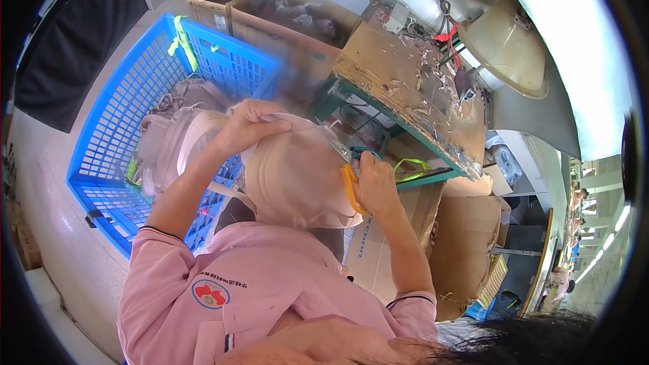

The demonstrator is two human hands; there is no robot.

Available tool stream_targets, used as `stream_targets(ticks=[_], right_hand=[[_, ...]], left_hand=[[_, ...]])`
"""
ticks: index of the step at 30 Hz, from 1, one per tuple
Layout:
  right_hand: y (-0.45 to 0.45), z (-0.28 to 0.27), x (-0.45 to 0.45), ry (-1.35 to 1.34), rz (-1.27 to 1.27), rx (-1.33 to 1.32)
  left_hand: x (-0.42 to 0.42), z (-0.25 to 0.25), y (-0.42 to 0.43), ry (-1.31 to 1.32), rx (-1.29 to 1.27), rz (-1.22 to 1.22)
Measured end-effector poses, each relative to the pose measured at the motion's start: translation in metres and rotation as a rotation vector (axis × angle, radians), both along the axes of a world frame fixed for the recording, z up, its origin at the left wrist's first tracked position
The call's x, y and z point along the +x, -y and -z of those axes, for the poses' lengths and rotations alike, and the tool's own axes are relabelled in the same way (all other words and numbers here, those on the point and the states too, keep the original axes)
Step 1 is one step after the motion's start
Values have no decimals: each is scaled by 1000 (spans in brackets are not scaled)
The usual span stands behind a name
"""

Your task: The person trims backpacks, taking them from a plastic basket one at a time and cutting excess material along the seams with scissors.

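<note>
Dark hair (541, 343); left hand (249, 128) tight on one beige workpiece (297, 174), right hand (375, 182) around one pair of scissors (347, 174)

A: Floor and edges?
B: Pale floor (54, 145) is spreading at nine o'clock, reflecting light. A black sheet (74, 61) is showing at ten.
A: Furniture?
B: A worn workbench (378, 57) is occupying one o'clock, its green frame (429, 178) showing below. Open cardboard boxes (277, 37) are sitting just before twelve.
A: Light?
B: Ceiling lights (622, 217) are glowing in a row between three and four. A white surface (574, 61) is glaring at two; window or panel, I am not resolving.
</note>
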State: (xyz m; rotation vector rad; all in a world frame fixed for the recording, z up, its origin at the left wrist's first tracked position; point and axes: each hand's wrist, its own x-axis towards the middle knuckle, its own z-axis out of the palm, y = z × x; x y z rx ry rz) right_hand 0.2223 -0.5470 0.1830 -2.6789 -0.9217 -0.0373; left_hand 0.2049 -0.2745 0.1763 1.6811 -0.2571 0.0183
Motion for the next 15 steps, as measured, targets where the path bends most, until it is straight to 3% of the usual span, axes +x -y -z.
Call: stream_targets(ticks=[4, 7, 15], right_hand=[[4, -7, 1, 9, -13, 4], [-1, -24, 2, 171, -46, 47], [20, -12, 13, 130, -65, -11]], left_hand=[[0, 1, 2, -19, -50, 25], [0, 1, 7, 42, 37, 16], [2, -9, 19, 46, 104, 0]])
